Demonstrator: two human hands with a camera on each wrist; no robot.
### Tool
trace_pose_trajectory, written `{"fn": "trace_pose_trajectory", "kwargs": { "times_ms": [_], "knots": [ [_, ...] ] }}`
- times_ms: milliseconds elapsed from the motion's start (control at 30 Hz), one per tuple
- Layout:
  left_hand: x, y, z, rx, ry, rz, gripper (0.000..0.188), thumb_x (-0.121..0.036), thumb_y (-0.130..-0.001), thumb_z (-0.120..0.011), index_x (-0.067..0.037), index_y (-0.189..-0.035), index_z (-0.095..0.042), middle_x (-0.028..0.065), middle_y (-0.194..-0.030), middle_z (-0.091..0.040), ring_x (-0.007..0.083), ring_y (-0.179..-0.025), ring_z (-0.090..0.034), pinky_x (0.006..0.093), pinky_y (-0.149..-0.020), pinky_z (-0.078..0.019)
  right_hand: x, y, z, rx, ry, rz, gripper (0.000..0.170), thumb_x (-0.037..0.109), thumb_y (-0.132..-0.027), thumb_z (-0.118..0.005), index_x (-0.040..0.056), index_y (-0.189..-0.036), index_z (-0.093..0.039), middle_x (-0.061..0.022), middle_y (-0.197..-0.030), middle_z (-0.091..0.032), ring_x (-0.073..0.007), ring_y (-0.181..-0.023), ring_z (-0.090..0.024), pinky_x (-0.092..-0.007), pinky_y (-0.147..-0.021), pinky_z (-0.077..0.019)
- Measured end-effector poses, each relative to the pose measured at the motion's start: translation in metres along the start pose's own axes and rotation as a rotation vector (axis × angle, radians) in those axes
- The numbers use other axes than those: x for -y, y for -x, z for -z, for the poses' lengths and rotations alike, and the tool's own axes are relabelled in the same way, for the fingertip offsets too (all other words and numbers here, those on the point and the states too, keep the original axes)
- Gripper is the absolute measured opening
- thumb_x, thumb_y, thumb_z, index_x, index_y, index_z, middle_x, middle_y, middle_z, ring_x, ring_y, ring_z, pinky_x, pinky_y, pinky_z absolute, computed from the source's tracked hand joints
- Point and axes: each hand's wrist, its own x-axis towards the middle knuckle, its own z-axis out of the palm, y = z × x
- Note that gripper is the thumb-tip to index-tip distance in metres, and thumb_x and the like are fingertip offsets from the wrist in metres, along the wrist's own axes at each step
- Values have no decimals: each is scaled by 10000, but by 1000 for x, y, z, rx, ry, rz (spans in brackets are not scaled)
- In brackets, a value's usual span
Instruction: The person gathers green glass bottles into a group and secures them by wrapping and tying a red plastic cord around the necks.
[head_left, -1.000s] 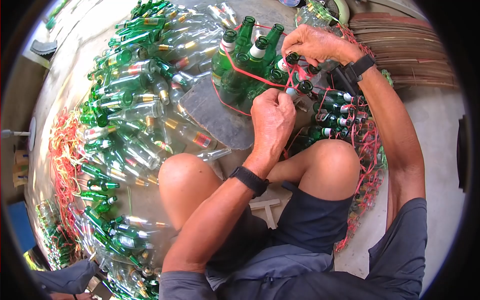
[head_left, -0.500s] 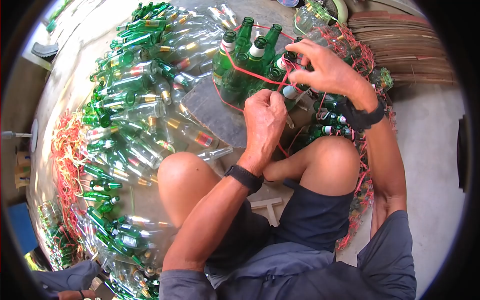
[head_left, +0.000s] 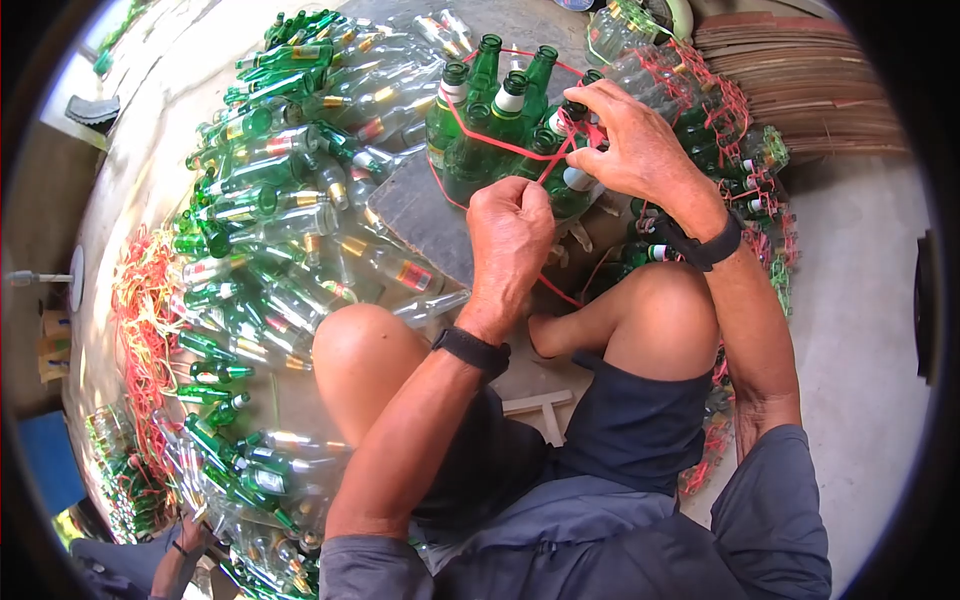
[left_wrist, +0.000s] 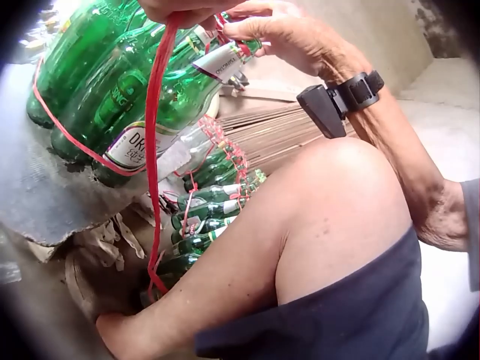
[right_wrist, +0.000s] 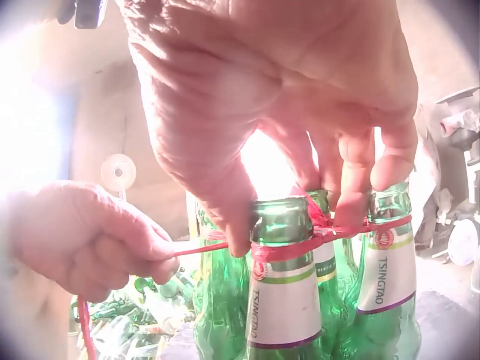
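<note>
Green bottles (head_left: 505,110) stand upright in a tight group on a dark board (head_left: 425,225), with a red strap (head_left: 500,143) around them. My left hand (head_left: 512,235) pinches the strap just in front of the group, and a loose length hangs below it in the left wrist view. Over the bottle tops, my right hand (head_left: 640,150) has its thumb and fingers bent down on either side of a neck. In the right wrist view, that hand's fingertips (right_wrist: 349,217) touch the strap where it wraps the necks, above white labels (right_wrist: 285,307). Some fingertips are partly hidden behind the bottles.
Many loose green and clear bottles (head_left: 285,200) lie on the left. A heap of red and yellow straps (head_left: 145,320) is beyond them. Strapped bottle bundles (head_left: 700,120) and stacked brown sheets (head_left: 800,80) are on the right. Another person's arm (head_left: 175,560) shows at lower left.
My left hand has moved left and slightly down, drawing the strap with it. My right hand released its closer pinch, spread its thumb and fingers, and came down around the bottle tops.
</note>
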Motion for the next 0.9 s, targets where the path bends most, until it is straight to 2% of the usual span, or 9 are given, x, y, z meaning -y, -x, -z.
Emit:
{"fn": "trace_pose_trajectory", "kwargs": {
  "times_ms": [167, 233, 367, 467, 567, 800, 900],
  "knots": [
    [-3, 3, 7, 35, -9, 27, 232, -87, -922, -573, 87, -808, -676, 202, -594, -560, 161, -555, -548, 404, -581, -484, 1, 0, -4, -52, 10, 10, 579, 191, -787, -769, 23, -1324, -631, -150, -1222, -663, -380, -1069, -684, -463, -949, -554],
    [-2, 3, 9, 42, -22, 5, 233, -89, -920, -578, 88, -797, -667, 210, -597, -551, 158, -554, -529, 396, -575, -477, 4, 0, -1, -26, -11, -41, 572, 185, -783, -765, 34, -1319, -638, -147, -1228, -670, -377, -1073, -688, -466, -950, -555],
    [-4, 1, 12, 50, -84, -71, 227, -92, -928, -586, 81, -803, -663, 208, -599, -539, 150, -557, -522, 394, -579, -483, 0, 1, -8, -89, -21, -25, 570, 174, -773, -760, 41, -1314, -642, -142, -1231, -675, -375, -1089, -688, -471, -957, -555],
    [-15, 0, 14, 26, -166, -136, 215, -102, -936, -608, 67, -815, -665, 226, -618, -547, 199, -536, -562, 400, -585, -494, -2, 4, -10, -105, -21, -45, 576, 164, -761, -759, 45, -1312, -642, -132, -1232, -678, -369, -1084, -688, -472, -948, -552],
    [-34, -7, 22, 94, -357, -225, 193, -110, -939, -640, 38, -818, -668, 243, -664, -579, 389, -578, -628, 413, -594, -505, -4, 5, -13, -118, -79, -33, 583, 158, -755, -756, 52, -1317, -640, -127, -1231, -678, -358, -1094, -683, -488, -940, -535],
    [-57, -44, 25, 189, -515, -402, 153, -85, -884, -647, 26, -784, -682, 266, -713, -623, 469, -686, -660, 470, -617, -520, 0, 9, -14, -126, -84, -47, 573, 181, -768, -754, 64, -1318, -641, -111, -1285, -657, -330, -1176, -654, -513, -960, -482],
    [-64, -60, 22, 204, -573, -456, 152, -90, -861, -645, 24, -772, -690, 268, -722, -643, 468, -700, -671, 492, -646, -530, -1, 9, -15, -125, -75, -43, 575, 204, -776, -761, 68, -1322, -643, -107, -1300, -656, -324, -1197, -649, -511, -966, -475]
  ]
}}
